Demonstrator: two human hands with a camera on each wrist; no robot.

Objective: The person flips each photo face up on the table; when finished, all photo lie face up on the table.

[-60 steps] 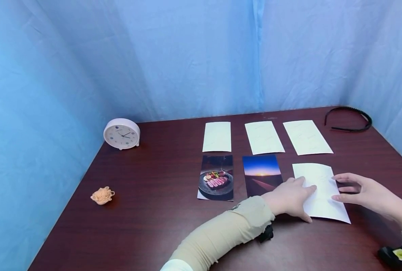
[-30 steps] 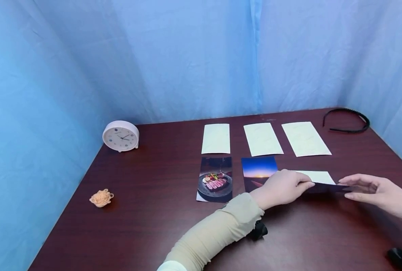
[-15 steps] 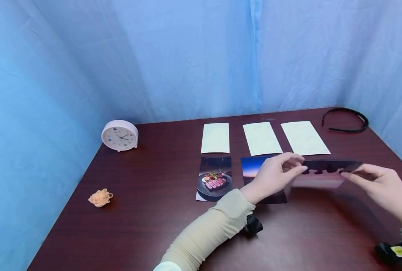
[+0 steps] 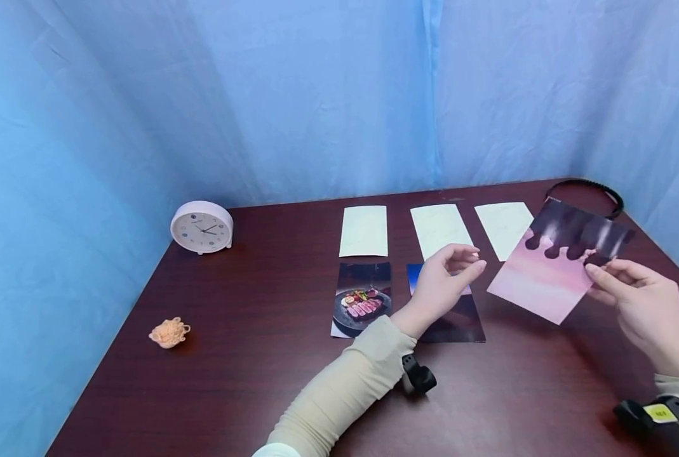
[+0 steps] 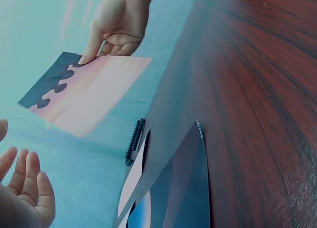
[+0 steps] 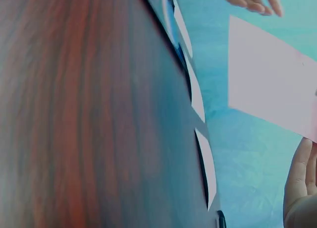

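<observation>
My right hand [image 4: 648, 304] pinches a photo card [image 4: 556, 263] by its right edge, held above the table and tilted. Its picture shows dark drips over a pink ground. My left hand [image 4: 444, 282] hovers apart from that card, fingers loosely bent and holding nothing. Below the left hand lies a sunset photo card [image 4: 450, 320], partly hidden by the hand. Left of it is a photo card of sliced steak on a plate [image 4: 364, 308]. In the left wrist view the right hand [image 5: 121, 25] grips the drip card [image 5: 94, 89] at one edge.
Three white-backed cards [image 4: 364, 231] lie in a row behind; the rightmost [image 4: 502, 225] is partly covered. A black headband [image 4: 593, 187] sits at the back right. A white clock [image 4: 202, 228] stands back left, a small orange basket-like item [image 4: 169, 333] nearer the front.
The white-backed card was lifted off the table and turned, so its pink picture now shows. My left hand let go and moved left; my right hand carries the card up.
</observation>
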